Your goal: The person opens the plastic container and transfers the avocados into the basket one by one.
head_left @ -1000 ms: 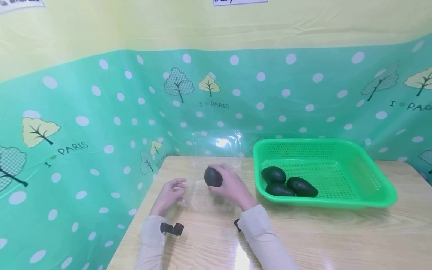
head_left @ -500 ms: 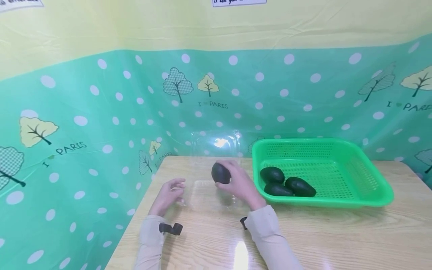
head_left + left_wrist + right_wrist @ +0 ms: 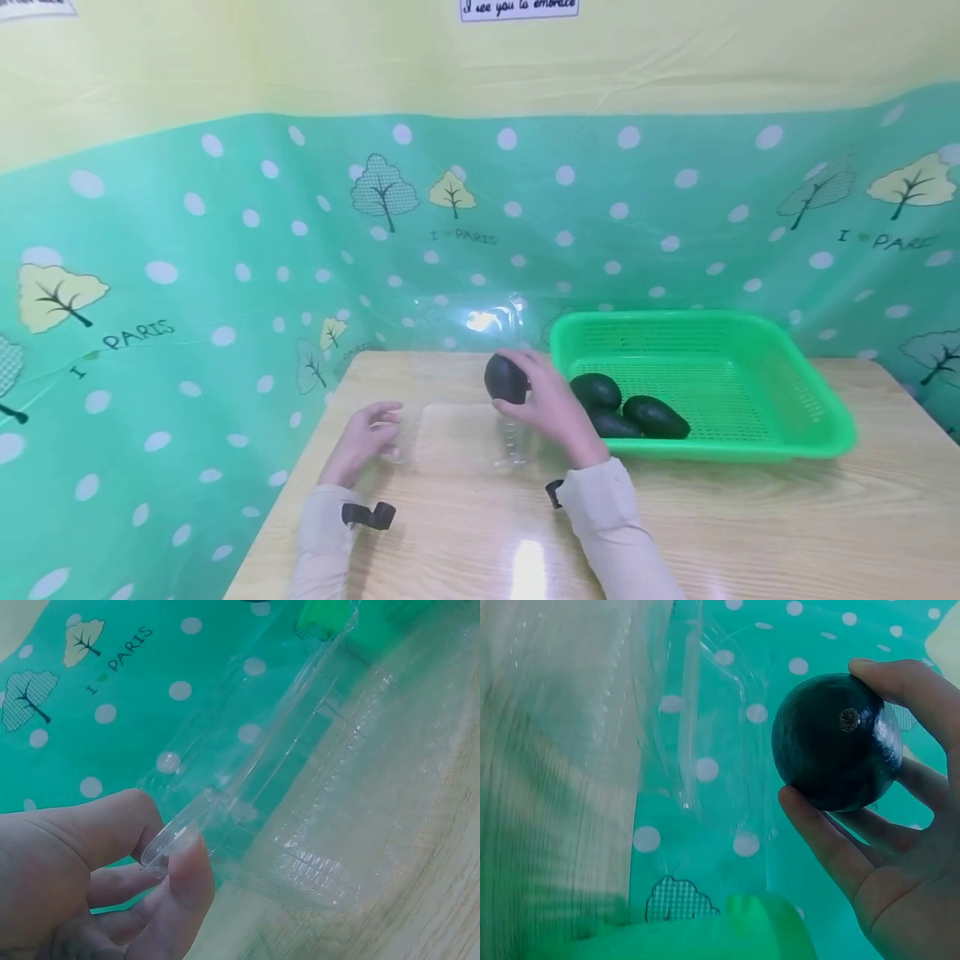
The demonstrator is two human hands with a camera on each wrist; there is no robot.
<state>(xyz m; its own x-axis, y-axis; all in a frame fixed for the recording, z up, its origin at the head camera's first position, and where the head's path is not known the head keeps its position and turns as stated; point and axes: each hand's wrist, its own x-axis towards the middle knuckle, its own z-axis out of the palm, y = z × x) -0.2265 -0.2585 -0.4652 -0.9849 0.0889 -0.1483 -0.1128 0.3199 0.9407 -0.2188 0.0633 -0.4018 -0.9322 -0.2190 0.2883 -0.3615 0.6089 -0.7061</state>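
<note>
A dark avocado (image 3: 505, 379) is held between the thumb and fingers of my right hand (image 3: 551, 404), raised above the right part of a clear plastic clamshell container (image 3: 453, 437). The right wrist view shows the avocado (image 3: 829, 750) with its stem end towards the camera. My left hand (image 3: 363, 442) is at the container's left side. In the left wrist view, its thumb and fingers (image 3: 191, 881) pinch the rim at one corner of the clear container (image 3: 300, 817). The container's lid (image 3: 468, 325) stands raised at the back, and no avocado shows inside the base.
To the right, a green plastic basket (image 3: 765, 454) with perforated sides stands on the wooden table (image 3: 720, 517). Three dark avocados (image 3: 656, 417) lie in its left part. A green polka-dot cloth (image 3: 247, 250) hangs behind and along the left side.
My right hand has moved right and slightly up with the avocado, from over the container's middle to its right part. The left hand stays at the rim. The head view has shifted slightly.
</note>
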